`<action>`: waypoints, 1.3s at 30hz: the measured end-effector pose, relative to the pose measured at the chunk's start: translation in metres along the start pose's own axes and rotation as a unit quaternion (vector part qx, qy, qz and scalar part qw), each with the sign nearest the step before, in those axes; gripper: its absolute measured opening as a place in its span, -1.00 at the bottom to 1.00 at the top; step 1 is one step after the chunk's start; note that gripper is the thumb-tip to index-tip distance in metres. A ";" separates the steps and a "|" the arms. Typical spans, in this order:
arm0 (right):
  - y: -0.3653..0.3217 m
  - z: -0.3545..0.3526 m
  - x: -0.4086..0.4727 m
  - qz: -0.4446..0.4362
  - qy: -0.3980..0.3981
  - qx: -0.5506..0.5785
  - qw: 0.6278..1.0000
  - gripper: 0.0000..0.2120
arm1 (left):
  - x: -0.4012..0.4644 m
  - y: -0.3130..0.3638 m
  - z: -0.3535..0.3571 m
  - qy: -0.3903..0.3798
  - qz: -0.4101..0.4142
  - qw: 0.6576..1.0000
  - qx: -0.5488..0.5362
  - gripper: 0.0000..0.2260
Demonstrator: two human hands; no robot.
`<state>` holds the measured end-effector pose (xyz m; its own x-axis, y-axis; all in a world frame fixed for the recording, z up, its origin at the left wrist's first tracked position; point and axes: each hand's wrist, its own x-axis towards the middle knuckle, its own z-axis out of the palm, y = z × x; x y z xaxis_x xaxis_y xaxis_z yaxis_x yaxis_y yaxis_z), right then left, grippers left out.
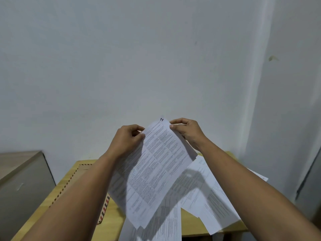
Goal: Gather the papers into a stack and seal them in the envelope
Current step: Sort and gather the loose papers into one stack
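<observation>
I hold a small stack of printed white papers [152, 171] up above the table, tilted, its top corner toward the wall. My left hand [127, 139] pinches the stack's upper left edge. My right hand [186, 129] grips the upper right edge near the corner. Several more printed sheets [206, 193] lie spread loosely on the wooden table [111, 221] beneath and to the right. A tan envelope [76, 173] with a red and dark striped border lies on the table's left side, mostly hidden under my left forearm.
A grey cabinet [22, 181] stands to the left of the table. A plain white wall rises close behind the table. Some loose sheets [217, 228] overhang the table's front and right edges.
</observation>
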<state>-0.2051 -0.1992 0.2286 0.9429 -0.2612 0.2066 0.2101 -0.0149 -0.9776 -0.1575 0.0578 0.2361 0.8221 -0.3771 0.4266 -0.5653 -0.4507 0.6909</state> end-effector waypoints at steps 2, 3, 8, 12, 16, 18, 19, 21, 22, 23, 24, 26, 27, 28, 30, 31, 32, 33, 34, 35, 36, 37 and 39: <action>0.013 -0.002 0.004 0.001 0.005 -0.007 1.000 -0.80 | 0.002 -0.009 0.007 -0.004 -0.007 1.000 0.000 -0.88; 0.021 -0.003 0.007 0.004 0.009 -0.006 1.000 -0.81 | 0.004 -0.015 0.011 -0.003 -0.010 1.000 0.003 -0.89; 0.074 -0.007 0.020 0.029 0.036 0.012 0.999 -0.81 | 0.017 -0.054 0.042 -0.015 -0.033 0.998 0.043 -0.84; 0.128 -0.008 0.031 0.063 0.060 -0.024 0.996 -0.82 | 0.027 -0.097 0.074 -0.053 -0.033 0.994 0.093 -0.80; 0.180 -0.044 0.067 0.085 0.067 -0.188 0.976 -0.81 | 0.048 -0.143 0.108 -0.075 -0.032 0.991 0.108 -0.82; 0.199 -0.077 0.088 0.088 0.093 -0.288 0.949 -0.82 | 0.059 -0.161 0.119 -0.070 -0.039 0.991 0.111 -0.85; 0.205 -0.094 0.098 0.090 0.107 -0.336 0.931 -0.81 | 0.065 -0.169 0.124 -0.065 -0.039 0.991 0.113 -0.87; 0.217 -0.127 0.116 0.116 0.125 -0.420 0.892 -0.77 | 0.076 -0.183 0.132 -0.060 -0.036 0.990 0.119 -0.90; 0.221 -0.141 0.124 0.142 0.124 -0.449 0.873 -0.74 | 0.081 -0.189 0.136 -0.060 -0.036 0.990 0.121 -0.91; 0.227 -0.153 0.131 0.170 0.115 -0.472 0.857 -0.71 | 0.085 -0.195 0.140 -0.059 -0.036 0.990 0.119 -0.91; 0.231 -0.162 0.137 0.198 0.099 -0.490 0.843 -0.65 | 0.089 -0.199 0.143 -0.058 -0.037 0.991 0.115 -0.91; 0.239 -0.172 0.147 0.239 0.058 -0.526 0.814 -0.46 | 0.095 -0.206 0.149 -0.059 -0.043 0.992 0.104 -0.91; 0.243 -0.174 0.150 0.249 0.039 -0.541 0.802 -0.38 | 0.097 -0.209 0.152 -0.061 -0.048 0.992 0.096 -0.91; 0.243 -0.173 0.153 0.253 0.025 -0.552 0.794 -0.35 | 0.098 -0.211 0.154 -0.064 -0.055 0.993 0.086 -0.91; 0.244 -0.173 0.158 0.258 0.018 -0.548 0.795 -0.39 | 0.100 -0.215 0.156 -0.065 -0.063 0.993 0.072 -0.92; 0.244 -0.173 0.160 0.264 0.023 -0.536 0.801 -0.44 | 0.100 -0.216 0.156 -0.064 -0.064 0.994 0.069 -0.92; 0.245 -0.174 0.163 0.269 0.028 -0.523 0.808 -0.48 | 0.101 -0.218 0.156 -0.062 -0.064 0.994 0.068 -0.92; 0.245 -0.175 0.164 0.271 0.028 -0.515 0.813 -0.51 | 0.101 -0.219 0.154 -0.060 -0.063 0.994 0.068 -0.92; 0.245 -0.177 0.165 0.271 0.026 -0.507 0.817 -0.52 | 0.100 -0.220 0.153 -0.058 -0.063 0.994 0.068 -0.91; 0.246 -0.177 0.164 0.271 0.025 -0.499 0.822 -0.53 | 0.100 -0.220 0.151 -0.054 -0.064 0.994 0.065 -0.91; 0.246 -0.178 0.164 0.271 0.027 -0.490 0.828 -0.55 | 0.100 -0.220 0.150 -0.051 -0.066 0.995 0.059 -0.91; 0.247 -0.179 0.163 0.270 0.031 -0.481 0.833 -0.55 | 0.100 -0.219 0.147 -0.048 -0.070 0.995 0.052 -0.91; 0.248 -0.180 0.162 0.267 0.039 -0.469 0.841 -0.58 | 0.100 -0.218 0.143 -0.044 -0.075 0.995 0.044 -0.92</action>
<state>-0.0470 -0.4189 0.0126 0.8111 -0.5338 -0.2391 -0.5679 -0.6211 -0.5401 0.0377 0.0026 0.0445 0.8904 -0.3682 0.2677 -0.4443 -0.5749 0.6871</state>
